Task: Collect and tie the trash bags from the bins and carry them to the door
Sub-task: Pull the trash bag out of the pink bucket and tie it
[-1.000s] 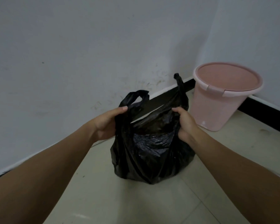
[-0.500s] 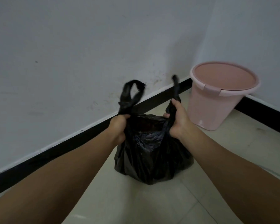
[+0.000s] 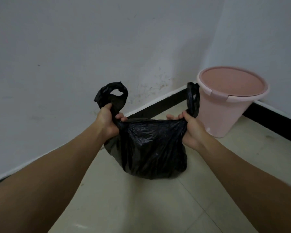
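Note:
A black trash bag rests on the tiled floor in front of me, its mouth stretched flat between my hands. My left hand is closed around the left handle loop, which sticks up above my fist. My right hand grips the right handle loop, which also stands upright. The pink bin stands empty in the corner, just right of the bag and behind my right hand.
White walls meet in a corner behind the bin, with a black baseboard along the floor. Pale floor tiles stretch toward me between my forearms.
My hands have pulled apart sideways, drawing the bag's mouth taut and flat. The two handle loops now stand farther apart.

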The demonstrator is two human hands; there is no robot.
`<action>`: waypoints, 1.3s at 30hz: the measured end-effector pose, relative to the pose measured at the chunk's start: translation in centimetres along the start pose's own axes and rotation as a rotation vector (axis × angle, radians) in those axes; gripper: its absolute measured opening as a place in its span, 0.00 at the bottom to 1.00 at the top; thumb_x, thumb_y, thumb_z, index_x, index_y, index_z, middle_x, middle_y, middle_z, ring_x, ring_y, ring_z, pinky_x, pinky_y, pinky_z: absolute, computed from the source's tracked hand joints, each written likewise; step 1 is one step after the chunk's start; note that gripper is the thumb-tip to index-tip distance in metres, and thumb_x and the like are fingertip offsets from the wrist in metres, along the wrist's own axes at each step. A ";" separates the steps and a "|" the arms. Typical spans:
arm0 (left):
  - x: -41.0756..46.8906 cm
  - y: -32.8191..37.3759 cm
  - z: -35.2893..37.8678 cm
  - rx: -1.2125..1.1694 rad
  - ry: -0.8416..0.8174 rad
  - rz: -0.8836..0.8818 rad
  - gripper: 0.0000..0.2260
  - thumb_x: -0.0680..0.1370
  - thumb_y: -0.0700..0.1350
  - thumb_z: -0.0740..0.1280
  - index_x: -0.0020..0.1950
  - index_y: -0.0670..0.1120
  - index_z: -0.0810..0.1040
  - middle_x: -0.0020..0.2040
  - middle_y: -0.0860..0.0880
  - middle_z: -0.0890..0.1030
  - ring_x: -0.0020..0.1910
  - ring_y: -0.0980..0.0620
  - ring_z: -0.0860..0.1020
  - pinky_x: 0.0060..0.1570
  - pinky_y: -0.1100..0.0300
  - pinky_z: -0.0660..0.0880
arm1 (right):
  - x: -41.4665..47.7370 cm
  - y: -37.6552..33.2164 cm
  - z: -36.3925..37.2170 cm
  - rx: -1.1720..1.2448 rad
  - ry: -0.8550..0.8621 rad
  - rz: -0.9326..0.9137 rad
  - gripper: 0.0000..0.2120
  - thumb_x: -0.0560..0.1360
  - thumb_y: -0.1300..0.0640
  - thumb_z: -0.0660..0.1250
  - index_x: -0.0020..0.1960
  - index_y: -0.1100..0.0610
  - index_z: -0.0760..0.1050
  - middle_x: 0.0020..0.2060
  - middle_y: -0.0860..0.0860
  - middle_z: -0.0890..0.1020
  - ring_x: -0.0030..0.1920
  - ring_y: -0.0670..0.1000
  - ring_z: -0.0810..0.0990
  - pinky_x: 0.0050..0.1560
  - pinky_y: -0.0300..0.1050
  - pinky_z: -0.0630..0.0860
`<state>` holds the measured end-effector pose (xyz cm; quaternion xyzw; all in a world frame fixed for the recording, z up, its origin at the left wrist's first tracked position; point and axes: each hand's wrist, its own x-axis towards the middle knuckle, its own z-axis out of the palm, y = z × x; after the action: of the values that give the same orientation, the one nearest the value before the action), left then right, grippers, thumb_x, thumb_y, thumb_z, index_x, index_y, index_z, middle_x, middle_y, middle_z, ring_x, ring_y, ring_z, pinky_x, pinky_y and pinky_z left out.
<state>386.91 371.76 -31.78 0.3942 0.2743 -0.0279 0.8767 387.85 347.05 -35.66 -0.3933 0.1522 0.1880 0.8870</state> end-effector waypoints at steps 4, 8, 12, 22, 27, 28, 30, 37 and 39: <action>-0.8 -0.9 0.8 0.349 -0.105 0.016 0.11 0.76 0.39 0.62 0.36 0.46 0.65 0.26 0.51 0.65 0.24 0.55 0.61 0.23 0.65 0.61 | 0.2 -0.3 1.4 0.248 0.107 0.031 0.20 0.83 0.49 0.56 0.35 0.57 0.67 0.22 0.50 0.68 0.21 0.50 0.75 0.27 0.40 0.74; -1.0 -3.3 1.5 0.915 -0.074 0.263 0.13 0.79 0.35 0.59 0.34 0.40 0.72 0.25 0.47 0.65 0.21 0.53 0.62 0.24 0.63 0.59 | 1.3 0.9 1.4 -0.354 0.256 0.041 0.21 0.83 0.46 0.56 0.39 0.60 0.70 0.27 0.51 0.67 0.20 0.45 0.63 0.17 0.36 0.60; -1.6 -4.3 1.8 1.074 -0.165 0.350 0.17 0.81 0.40 0.54 0.32 0.42 0.66 0.23 0.44 0.65 0.24 0.48 0.66 0.32 0.56 0.66 | 1.6 1.6 -0.2 -0.827 0.315 0.057 0.21 0.82 0.44 0.55 0.48 0.62 0.73 0.31 0.54 0.73 0.29 0.51 0.68 0.29 0.43 0.64; -2.0 -6.7 2.7 1.536 -0.293 0.304 0.17 0.82 0.49 0.57 0.34 0.45 0.67 0.29 0.46 0.70 0.29 0.46 0.70 0.30 0.59 0.65 | 1.1 2.5 0.3 -0.967 0.046 0.130 0.07 0.75 0.59 0.63 0.51 0.61 0.73 0.38 0.57 0.77 0.28 0.51 0.71 0.33 0.41 0.69; -1.7 -7.1 1.3 2.019 -0.341 0.410 0.16 0.80 0.46 0.60 0.66 0.41 0.69 0.57 0.38 0.78 0.54 0.39 0.77 0.48 0.55 0.71 | 1.2 1.1 -0.3 -0.705 -0.318 0.255 0.12 0.69 0.62 0.68 0.52 0.60 0.77 0.42 0.54 0.77 0.32 0.51 0.76 0.42 0.47 0.74; -1.6 -7.2 1.1 2.072 -0.345 0.421 0.17 0.80 0.47 0.59 0.67 0.41 0.68 0.57 0.37 0.78 0.54 0.38 0.77 0.48 0.54 0.71 | 1.1 0.8 -0.4 -0.706 -0.395 0.275 0.13 0.69 0.61 0.70 0.53 0.59 0.79 0.43 0.53 0.79 0.34 0.50 0.77 0.45 0.47 0.74; -1.5 -7.5 0.9 2.165 -0.359 0.410 0.19 0.81 0.49 0.58 0.69 0.42 0.66 0.58 0.37 0.77 0.54 0.38 0.77 0.48 0.53 0.72 | 0.6 0.5 -0.3 -0.726 -0.499 0.296 0.12 0.70 0.57 0.72 0.53 0.56 0.82 0.44 0.51 0.82 0.36 0.49 0.77 0.49 0.46 0.75; -1.6 -8.0 0.8 2.375 -0.355 0.392 0.16 0.81 0.47 0.57 0.65 0.40 0.68 0.59 0.38 0.76 0.57 0.39 0.76 0.47 0.53 0.70 | -0.1 0.9 1.5 -0.811 -0.253 0.034 0.22 0.67 0.48 0.78 0.55 0.59 0.80 0.44 0.56 0.84 0.40 0.52 0.84 0.45 0.47 0.82; -1.8 -8.0 0.7 2.351 -0.377 0.440 0.14 0.80 0.47 0.58 0.62 0.41 0.70 0.57 0.38 0.76 0.56 0.39 0.76 0.47 0.53 0.70 | 0.6 1.0 1.6 -0.742 -0.006 -0.090 0.15 0.66 0.58 0.78 0.50 0.63 0.82 0.42 0.59 0.85 0.41 0.58 0.84 0.43 0.47 0.81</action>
<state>383.61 365.46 -35.92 0.9782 -0.1234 -0.1672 -0.0046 388.10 349.01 -35.49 -0.6937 0.0537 0.1921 0.6921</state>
